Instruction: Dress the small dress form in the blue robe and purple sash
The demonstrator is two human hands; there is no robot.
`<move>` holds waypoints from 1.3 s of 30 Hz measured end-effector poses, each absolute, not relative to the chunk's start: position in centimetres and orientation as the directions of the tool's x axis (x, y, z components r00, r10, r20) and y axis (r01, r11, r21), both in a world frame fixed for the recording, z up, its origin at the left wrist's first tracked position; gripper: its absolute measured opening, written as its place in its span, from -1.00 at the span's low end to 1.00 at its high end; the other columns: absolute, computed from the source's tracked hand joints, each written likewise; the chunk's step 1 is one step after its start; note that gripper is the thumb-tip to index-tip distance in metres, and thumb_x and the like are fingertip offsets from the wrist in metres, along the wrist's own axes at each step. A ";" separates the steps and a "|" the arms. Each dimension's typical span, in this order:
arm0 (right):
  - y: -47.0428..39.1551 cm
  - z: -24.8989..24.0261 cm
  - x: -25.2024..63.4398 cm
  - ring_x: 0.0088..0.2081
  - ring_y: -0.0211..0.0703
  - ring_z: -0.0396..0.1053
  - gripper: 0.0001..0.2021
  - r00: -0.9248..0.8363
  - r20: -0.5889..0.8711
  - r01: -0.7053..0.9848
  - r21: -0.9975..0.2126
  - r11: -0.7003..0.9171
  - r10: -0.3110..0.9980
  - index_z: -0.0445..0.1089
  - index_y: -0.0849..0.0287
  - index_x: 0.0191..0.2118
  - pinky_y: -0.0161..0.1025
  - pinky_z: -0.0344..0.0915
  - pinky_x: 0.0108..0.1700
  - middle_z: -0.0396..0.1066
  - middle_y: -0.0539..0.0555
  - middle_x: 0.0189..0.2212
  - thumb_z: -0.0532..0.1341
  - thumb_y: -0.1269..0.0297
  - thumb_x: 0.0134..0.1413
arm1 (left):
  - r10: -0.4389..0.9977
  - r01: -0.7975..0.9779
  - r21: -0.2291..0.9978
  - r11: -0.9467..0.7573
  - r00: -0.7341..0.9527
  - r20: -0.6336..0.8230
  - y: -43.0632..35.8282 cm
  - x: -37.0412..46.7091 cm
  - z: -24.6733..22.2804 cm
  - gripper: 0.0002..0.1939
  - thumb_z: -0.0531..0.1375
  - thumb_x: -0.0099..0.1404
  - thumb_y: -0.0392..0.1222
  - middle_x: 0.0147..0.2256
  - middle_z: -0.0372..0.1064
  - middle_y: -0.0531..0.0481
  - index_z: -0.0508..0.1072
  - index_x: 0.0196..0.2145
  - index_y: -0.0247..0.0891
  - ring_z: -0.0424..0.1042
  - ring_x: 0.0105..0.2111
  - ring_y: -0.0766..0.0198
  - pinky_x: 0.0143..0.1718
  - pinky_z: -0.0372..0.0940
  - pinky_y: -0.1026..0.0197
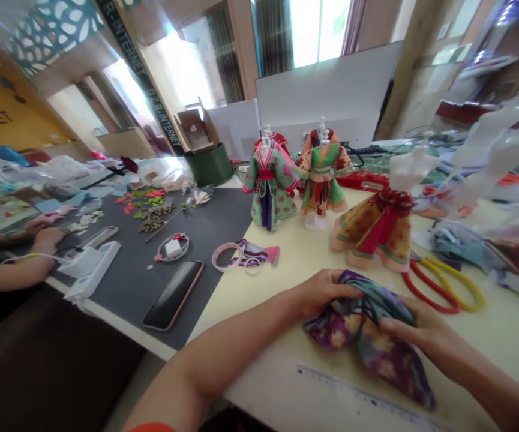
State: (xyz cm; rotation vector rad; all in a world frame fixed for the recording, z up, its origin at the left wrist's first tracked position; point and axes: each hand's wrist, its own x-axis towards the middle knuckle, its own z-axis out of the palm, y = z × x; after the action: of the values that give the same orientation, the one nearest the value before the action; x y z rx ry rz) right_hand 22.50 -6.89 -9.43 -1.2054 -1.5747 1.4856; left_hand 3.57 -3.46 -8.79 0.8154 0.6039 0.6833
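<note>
A small purple and teal floral doll garment (387,354) is bunched up between both of my hands, above the cream table near its front edge. My left hand (324,293) pinches its upper left part, the thumb lying over the teal cloth. On the other side, my right hand (416,327) is closed on the garment's right part with the thumb on top. Two loose flaps hang below my fingers. Under the cloth, a clear ruler (367,399) lies along the table edge. Scissors (443,282) with red and yellow handles rest beyond my right hand.
Dressed doll mannequins (268,186) stand behind my hands, one with a gold and red skirt (376,234). A tape roll (227,257), a phone (173,294) and a power strip (92,273) lie to the left. Another person's hand (45,237) is at far left.
</note>
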 end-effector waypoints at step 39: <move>-5.5 -1.2 21.7 -0.54 -0.30 0.35 -0.72 -0.066 -0.009 -0.432 -0.901 -0.037 0.998 0.41 0.19 -0.29 -0.39 0.28 -0.48 0.46 0.01 -0.47 0.35 0.25 -0.22 | 0.880 -0.433 0.895 0.111 0.461 0.114 -2.4 6.1 -0.7 -0.68 0.35 -0.05 -0.23 -0.38 0.39 -0.08 0.44 -0.31 -0.38 0.34 -0.45 0.29 -0.38 0.23 0.31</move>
State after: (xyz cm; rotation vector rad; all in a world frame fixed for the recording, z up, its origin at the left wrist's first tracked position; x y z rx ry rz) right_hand 21.69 -5.50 -1.22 -0.8573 -0.9033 1.4506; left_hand 6.13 -2.38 -0.65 1.0644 0.5176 1.0297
